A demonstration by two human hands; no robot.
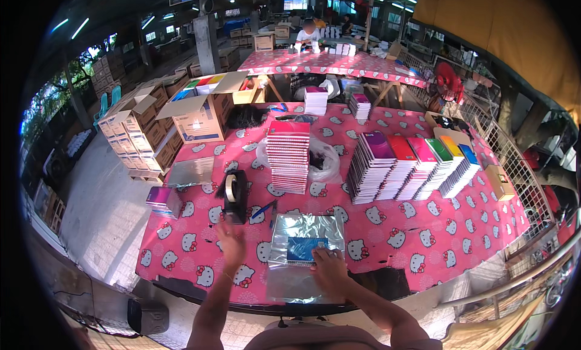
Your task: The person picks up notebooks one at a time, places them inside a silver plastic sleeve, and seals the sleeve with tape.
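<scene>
Before you on the bench (436, 232), a notebook (302, 249) lies on plastic sheeting (296, 284); tape dispenser (238, 200) left, notebook stacks (288, 159) behind.

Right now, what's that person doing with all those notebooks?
The person's right hand rests on a blue notebook, which lies on or in clear plastic. The left hand is beside a black tape dispenser, maybe touching it. Farther back stands a tall red notebook stack, with more coloured stacks to its right.
</scene>
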